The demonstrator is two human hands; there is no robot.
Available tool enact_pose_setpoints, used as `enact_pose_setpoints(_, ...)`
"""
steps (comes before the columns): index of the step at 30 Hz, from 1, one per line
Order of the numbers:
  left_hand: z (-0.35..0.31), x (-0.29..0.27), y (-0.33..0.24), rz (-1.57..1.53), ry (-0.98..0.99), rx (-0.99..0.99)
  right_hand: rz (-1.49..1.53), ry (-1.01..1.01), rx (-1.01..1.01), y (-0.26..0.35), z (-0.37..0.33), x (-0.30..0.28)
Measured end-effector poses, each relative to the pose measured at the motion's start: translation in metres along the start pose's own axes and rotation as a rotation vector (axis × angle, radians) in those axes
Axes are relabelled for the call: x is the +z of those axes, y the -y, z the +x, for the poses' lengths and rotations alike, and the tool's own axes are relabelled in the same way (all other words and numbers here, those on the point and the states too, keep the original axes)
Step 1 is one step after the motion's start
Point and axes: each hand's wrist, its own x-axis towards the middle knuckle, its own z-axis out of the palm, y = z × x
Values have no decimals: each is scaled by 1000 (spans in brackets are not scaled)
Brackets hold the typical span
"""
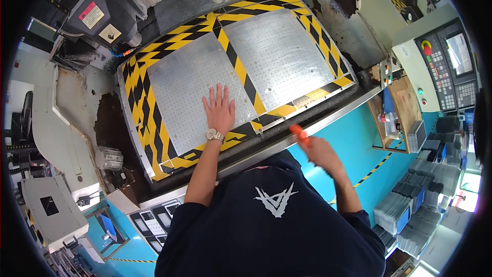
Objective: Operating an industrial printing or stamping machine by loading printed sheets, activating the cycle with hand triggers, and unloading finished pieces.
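Note:
My left hand (220, 112) lies flat with its fingers spread on the left half of a perforated metal plate (179, 77). A watch is on that wrist. Yellow-and-black striped tape (237, 65) borders the plate and divides it into two halves. My right hand (323, 153), off the plate's front edge, is closed around an orange-red object (299, 132). That object is blurred and mostly covered by the fingers, so its kind cannot be made out. The plate's right half (279, 51) is bare metal with rows of small holes.
A metal rail (328, 121) runs along the machine's front edge, close to my body. The machine's spindle head (110, 25) hangs at the back left. To the right stand a control panel (446, 66), a wooden shelf (397, 107) and stacked grey trays (410, 200).

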Motion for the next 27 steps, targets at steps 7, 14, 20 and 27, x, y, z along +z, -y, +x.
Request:
enact_pose_setpoints(7, 1, -3, -3, 12, 43, -21, 85, -395, 234, -35, 32, -86)
enact_pose_setpoints(14, 2, -7, 23, -498, -193, -158, 130, 327, -135, 67, 12, -22)
enact_pose_setpoints(20, -13, -25, 90, -665, -409, -491, -173, 381, -376, 117, 33, 36)
enact_pose_setpoints(27, -20, -21, 97, -5, -295, -536, -444, -69, -548, 171, 122, 17)
